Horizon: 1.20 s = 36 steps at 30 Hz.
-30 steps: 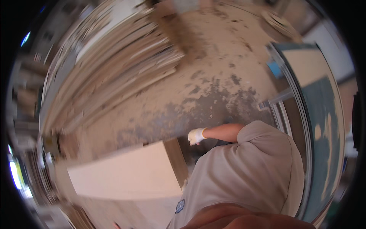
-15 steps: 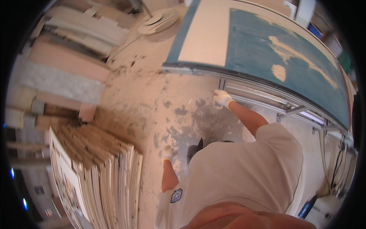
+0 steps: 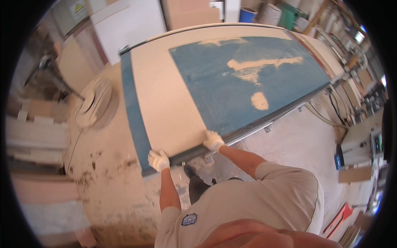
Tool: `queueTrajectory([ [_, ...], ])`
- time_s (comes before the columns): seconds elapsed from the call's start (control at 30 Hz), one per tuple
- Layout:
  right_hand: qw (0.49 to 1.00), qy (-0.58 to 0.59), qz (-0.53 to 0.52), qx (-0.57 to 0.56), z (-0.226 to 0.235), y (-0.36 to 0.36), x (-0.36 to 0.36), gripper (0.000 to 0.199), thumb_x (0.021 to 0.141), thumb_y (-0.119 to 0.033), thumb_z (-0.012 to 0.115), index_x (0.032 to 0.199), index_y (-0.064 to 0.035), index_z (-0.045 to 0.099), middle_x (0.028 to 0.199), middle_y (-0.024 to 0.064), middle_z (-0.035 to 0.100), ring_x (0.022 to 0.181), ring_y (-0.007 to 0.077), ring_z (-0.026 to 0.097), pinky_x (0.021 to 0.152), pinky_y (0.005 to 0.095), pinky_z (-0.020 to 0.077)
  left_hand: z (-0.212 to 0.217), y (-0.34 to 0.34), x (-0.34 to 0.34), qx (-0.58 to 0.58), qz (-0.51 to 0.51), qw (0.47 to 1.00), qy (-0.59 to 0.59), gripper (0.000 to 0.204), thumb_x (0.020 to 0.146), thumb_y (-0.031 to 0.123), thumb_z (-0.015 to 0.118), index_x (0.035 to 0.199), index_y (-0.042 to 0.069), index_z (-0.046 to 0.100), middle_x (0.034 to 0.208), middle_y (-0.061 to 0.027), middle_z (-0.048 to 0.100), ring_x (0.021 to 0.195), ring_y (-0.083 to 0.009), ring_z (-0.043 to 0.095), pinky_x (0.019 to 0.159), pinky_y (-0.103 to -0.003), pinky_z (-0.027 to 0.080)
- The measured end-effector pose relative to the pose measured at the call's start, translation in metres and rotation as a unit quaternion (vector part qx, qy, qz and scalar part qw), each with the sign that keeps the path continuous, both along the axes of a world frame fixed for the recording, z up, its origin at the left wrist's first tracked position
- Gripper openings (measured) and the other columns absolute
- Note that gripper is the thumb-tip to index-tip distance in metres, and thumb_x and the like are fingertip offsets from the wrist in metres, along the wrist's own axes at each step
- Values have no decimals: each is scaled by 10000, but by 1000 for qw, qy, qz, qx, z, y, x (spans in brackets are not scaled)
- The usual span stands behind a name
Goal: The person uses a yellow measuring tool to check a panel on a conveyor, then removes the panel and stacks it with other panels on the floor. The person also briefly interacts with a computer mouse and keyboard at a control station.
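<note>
A long pale board [image 3: 165, 95] lies across the blue-topped worktable [image 3: 215, 89]. Both my hands wear whitish work gloves and are at its near end. My left hand [image 3: 158, 160] is closed over the near left corner, with its thumb side toward the board. At the near right corner, my right hand [image 3: 213, 140] grips the edge, its fingers over the top face. The undersides of both grips are hidden. To the board's right, patches of pale dust [image 3: 259, 101] cover parts of the blue surface.
A dark rail edges the worktable's near side. On the floor to the left stands a round-based object [image 3: 93, 103] with a cord. Boards [image 3: 41, 140] are stacked at far left. A grey machine cabinet [image 3: 359, 140] and hoses are at right. Large panels [image 3: 128, 29] lean behind.
My view has turned left, toward the worktable's end. Both hands have come up to the pale board; the left was low over the floor, the right beside the table frame.
</note>
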State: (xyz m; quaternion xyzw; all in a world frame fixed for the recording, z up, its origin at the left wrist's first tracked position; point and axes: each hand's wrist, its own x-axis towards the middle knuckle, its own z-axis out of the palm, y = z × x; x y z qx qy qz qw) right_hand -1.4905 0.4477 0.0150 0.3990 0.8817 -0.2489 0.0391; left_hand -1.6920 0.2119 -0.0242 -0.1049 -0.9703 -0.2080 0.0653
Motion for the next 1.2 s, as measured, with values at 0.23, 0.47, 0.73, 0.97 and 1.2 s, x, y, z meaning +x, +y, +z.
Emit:
queueTrajectory([
  [0.23,979,16,-156,-130,14,-5,-30,742,841,-402,659,1451,-32,457,1389,260,508,1292,427,482,1097,468,410,30,40,-27,19,84,974,-208,702,907,531,635,1271,-60,532,1256,-265,614,1204,-413,566,1035,-486,447],
  [0.47,954,66,-185,-225,49,10,-23,696,859,-429,610,1424,-35,508,1411,274,493,1329,420,467,1121,447,392,1,21,-86,240,56,900,-358,763,946,574,561,1273,-114,573,1236,-262,659,1133,-347,643,981,-415,483],
  [0.73,863,211,-192,-417,30,60,65,648,904,-330,614,1428,19,460,1373,227,581,1253,356,577,1047,414,453,9,10,-17,192,50,916,-348,764,987,564,510,1304,-128,568,1296,-210,645,1157,-293,625,989,-383,467],
  [0.97,686,220,-186,-668,-1,85,208,480,938,-280,630,1331,-5,611,1305,142,659,1200,256,625,1002,394,479,10,6,168,276,111,882,-366,770,990,560,529,1386,-100,519,1393,-167,583,1240,-270,564,1071,-380,428],
  [1.2,737,163,-173,-632,-7,81,366,457,934,-280,634,1286,10,647,1278,138,677,1147,268,650,951,395,497,-11,-25,341,219,167,896,-350,845,946,624,581,1433,-61,490,1429,-132,548,1218,-277,573,1035,-399,468],
])
